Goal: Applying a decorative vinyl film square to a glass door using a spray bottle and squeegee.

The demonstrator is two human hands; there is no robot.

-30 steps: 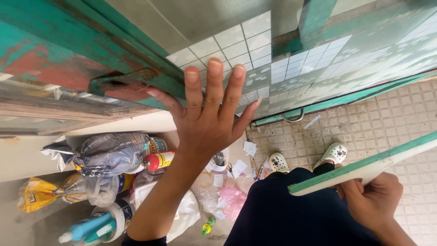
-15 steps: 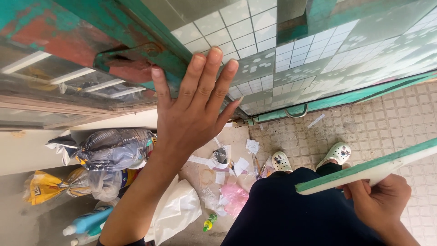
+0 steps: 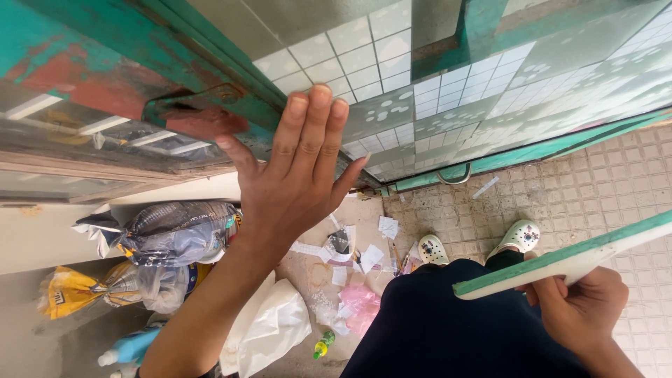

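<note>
Two hands busy — left hand point(image 3: 301, 175) spread flat near tiled wall point(image 3: 392, 91), right hand point(image 3: 581, 311) gripping green strip point(image 3: 560, 262). Probably fitting stage — next needs lining up.

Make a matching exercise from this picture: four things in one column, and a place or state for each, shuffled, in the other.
Things:
1. left hand
2. right hand
3. white shoes
4. pink bag

Places or states:
A. crumpled on the floor among scraps of paper
B. gripping a green-edged board
C. open, fingers spread, raised by the tiled wall
D. on the feet, standing on the tiled floor

Pairs: 1-C, 2-B, 3-D, 4-A
</note>
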